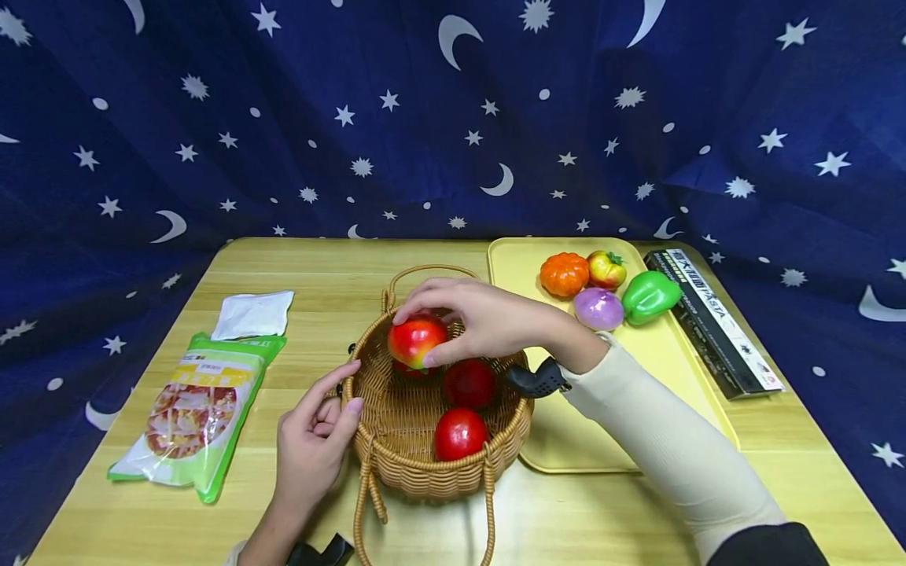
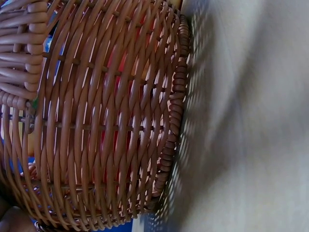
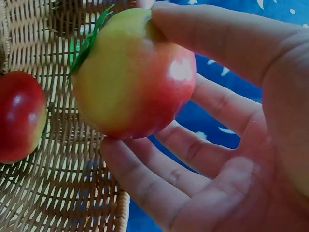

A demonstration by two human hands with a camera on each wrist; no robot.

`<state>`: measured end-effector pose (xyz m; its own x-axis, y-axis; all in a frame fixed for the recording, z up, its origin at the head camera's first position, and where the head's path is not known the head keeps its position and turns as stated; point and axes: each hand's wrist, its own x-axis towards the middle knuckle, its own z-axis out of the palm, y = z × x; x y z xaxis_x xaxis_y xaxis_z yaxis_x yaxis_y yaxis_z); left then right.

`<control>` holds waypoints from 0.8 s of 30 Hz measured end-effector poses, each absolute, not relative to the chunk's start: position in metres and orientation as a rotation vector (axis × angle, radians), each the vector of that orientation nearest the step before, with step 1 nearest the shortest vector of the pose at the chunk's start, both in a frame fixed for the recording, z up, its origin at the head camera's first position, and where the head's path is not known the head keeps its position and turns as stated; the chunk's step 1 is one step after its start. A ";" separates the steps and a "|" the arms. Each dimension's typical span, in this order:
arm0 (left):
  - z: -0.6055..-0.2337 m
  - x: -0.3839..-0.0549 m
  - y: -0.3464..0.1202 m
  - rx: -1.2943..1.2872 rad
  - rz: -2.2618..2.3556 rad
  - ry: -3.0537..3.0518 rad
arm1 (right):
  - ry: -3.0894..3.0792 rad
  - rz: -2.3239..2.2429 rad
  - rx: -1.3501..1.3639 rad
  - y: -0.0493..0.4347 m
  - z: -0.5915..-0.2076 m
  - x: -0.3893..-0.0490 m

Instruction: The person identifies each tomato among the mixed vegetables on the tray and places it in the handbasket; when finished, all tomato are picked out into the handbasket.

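My right hand holds a red-and-yellow tomato with a green leafy top over the wicker basket. In the right wrist view, thumb and fingertips grip the tomato from opposite sides. Inside the basket lie a dark red fruit and a bright red one; another red piece shows partly beneath the held tomato. At the basket's left rim, my left hand holds on with thumb and forefinger, the other fingers curled. The basket's woven side fills much of the left wrist view.
A yellow tray at right carries an orange pumpkin, a red-yellow fruit, a purple vegetable and a green pepper. Beyond it lies a black pasta box. A green-white food bag and white packet lie left.
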<state>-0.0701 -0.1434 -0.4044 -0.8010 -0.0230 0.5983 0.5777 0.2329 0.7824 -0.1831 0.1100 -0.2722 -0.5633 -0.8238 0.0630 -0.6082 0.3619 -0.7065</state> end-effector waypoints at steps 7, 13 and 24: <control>-0.404 -0.070 -0.144 -0.503 -1.600 -2.021 | 2.371 -0.791 -1.354 0.098 -0.273 -0.184; -0.404 -0.071 -0.143 -0.519 -1.604 -2.022 | 2.351 -0.736 -1.337 0.089 -0.279 -0.186; -0.404 -0.072 -0.144 -0.516 -1.587 -2.028 | 2.321 -0.650 -1.374 0.079 -0.289 -0.186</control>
<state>-0.0716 -0.1437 -0.4042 -0.7979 -0.0140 0.6026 0.5815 0.2453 0.7757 -0.1857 0.0786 -0.2893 -0.4594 -0.8850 -0.0756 -0.7169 0.4197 -0.5566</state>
